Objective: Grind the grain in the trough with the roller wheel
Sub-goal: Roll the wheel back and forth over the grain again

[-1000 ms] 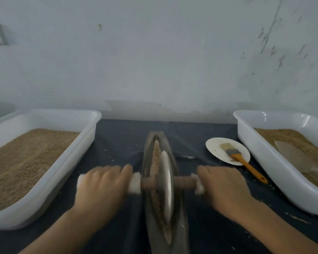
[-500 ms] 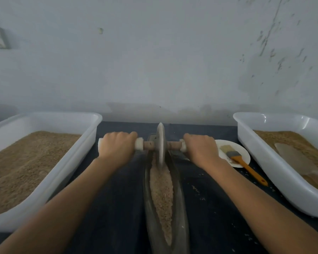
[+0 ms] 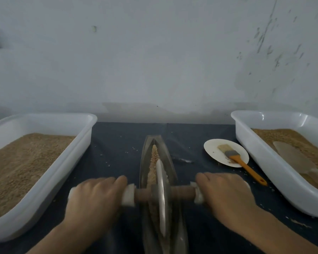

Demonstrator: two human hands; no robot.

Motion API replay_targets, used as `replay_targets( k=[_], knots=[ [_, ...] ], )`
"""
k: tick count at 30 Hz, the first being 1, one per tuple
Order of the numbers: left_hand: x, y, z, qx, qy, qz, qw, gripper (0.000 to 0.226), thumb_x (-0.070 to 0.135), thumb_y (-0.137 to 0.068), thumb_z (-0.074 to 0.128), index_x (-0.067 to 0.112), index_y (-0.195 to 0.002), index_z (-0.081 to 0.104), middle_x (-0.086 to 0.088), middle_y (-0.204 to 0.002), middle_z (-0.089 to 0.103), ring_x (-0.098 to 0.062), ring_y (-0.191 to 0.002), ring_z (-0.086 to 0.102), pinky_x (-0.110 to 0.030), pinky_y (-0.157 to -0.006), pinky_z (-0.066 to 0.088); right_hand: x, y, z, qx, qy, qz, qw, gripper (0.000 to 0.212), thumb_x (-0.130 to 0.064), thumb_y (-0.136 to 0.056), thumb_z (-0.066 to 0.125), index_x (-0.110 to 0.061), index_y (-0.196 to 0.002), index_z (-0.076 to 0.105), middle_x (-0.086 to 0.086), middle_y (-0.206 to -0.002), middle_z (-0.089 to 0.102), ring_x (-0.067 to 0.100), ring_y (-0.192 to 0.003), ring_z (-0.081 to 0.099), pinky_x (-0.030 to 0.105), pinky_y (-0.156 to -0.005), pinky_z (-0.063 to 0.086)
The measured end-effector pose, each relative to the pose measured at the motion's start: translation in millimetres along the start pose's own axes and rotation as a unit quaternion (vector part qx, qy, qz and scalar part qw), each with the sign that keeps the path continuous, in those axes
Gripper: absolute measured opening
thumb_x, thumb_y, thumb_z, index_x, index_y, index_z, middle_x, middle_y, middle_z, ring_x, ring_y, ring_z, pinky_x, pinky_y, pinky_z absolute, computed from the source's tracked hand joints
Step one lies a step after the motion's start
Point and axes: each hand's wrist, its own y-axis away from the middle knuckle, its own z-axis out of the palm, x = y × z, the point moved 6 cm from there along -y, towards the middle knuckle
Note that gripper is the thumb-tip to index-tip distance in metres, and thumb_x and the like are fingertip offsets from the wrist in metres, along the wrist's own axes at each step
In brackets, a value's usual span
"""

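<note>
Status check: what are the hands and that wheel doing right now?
Left hand and right hand grip the axle ends. Wheel sits in the trough, on the grain. Nothing in the way.

left hand [image 3: 96, 196] and right hand [image 3: 226, 197] motion-blurred; fingers wrap out of sight under the handle ends. roller wheel [image 3: 162, 197] smeared, hiding grain [image 3: 153, 158] beneath it. trough [image 3: 170, 162] near end cut by bottom edge. scoop [image 3: 292, 156], possibly plastic, partly buried, clipped at right edge.
</note>
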Motion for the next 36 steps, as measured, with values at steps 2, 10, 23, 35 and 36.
replay_targets(
  k=[2, 10, 23, 35, 36],
  knots=[
    [-16.4, -31.7, 18.3, 0.005, -0.051, -0.047, 0.998, 0.045, 0.041, -0.055, 0.087, 0.033, -0.075, 0.047, 0.014, -0.060, 0.048, -0.007, -0.048, 0.046, -0.022, -0.049, 0.028, 4.6, -33.0, 2.3, 0.054, 0.003, 0.017, 0.998, 0.023, -0.029, -0.079, 0.068, -0.027, -0.092, 0.050, -0.005, -0.084, 0.061, 0.016, -0.069, 0.059, 0.031, -0.057, 0.043],
    [-46.3, -84.9, 36.0, -0.007, -0.060, -0.128, 0.990, 0.030, 0.041, -0.082, 0.064, 0.033, -0.079, 0.035, 0.012, -0.063, 0.041, -0.009, -0.054, 0.040, -0.027, -0.051, 0.027, 15.0, -106.7, -6.5, 0.125, 0.040, 0.035, 0.991, 0.017, -0.025, -0.084, 0.064, -0.020, -0.097, 0.054, 0.002, -0.090, 0.068, 0.028, -0.079, 0.065, 0.033, -0.057, 0.034],
    [-15.4, -27.3, 11.8, -0.089, -0.061, -0.057, 0.992, 0.033, 0.055, -0.079, 0.062, 0.043, -0.086, 0.033, 0.016, -0.072, 0.047, 0.000, -0.064, 0.048, -0.020, -0.058, 0.033, 7.2, -23.7, 4.2, 0.053, -0.020, 0.020, 0.998, 0.025, -0.034, -0.078, 0.068, -0.030, -0.086, 0.045, -0.006, -0.080, 0.061, 0.020, -0.069, 0.060, 0.033, -0.053, 0.037],
    [-20.7, -54.2, 15.4, -0.044, -0.068, -0.070, 0.994, 0.028, 0.043, -0.083, 0.063, 0.036, -0.085, 0.035, 0.012, -0.076, 0.054, -0.009, -0.068, 0.055, -0.026, -0.060, 0.039, 12.3, -45.6, 14.4, 0.043, -0.075, 0.030, 0.996, 0.021, -0.041, -0.083, 0.060, -0.029, -0.091, 0.045, 0.000, -0.086, 0.065, 0.024, -0.075, 0.062, 0.036, -0.062, 0.044],
    [-13.0, -36.7, 9.8, -0.050, -0.056, -0.057, 0.996, 0.033, 0.047, -0.081, 0.065, 0.038, -0.084, 0.033, 0.014, -0.073, 0.050, -0.005, -0.065, 0.050, -0.024, -0.058, 0.037, 9.7, -25.5, 13.2, 0.023, -0.088, 0.024, 0.996, 0.023, -0.046, -0.083, 0.058, -0.031, -0.088, 0.042, -0.002, -0.084, 0.063, 0.022, -0.073, 0.060, 0.036, -0.062, 0.044]
  ],
)
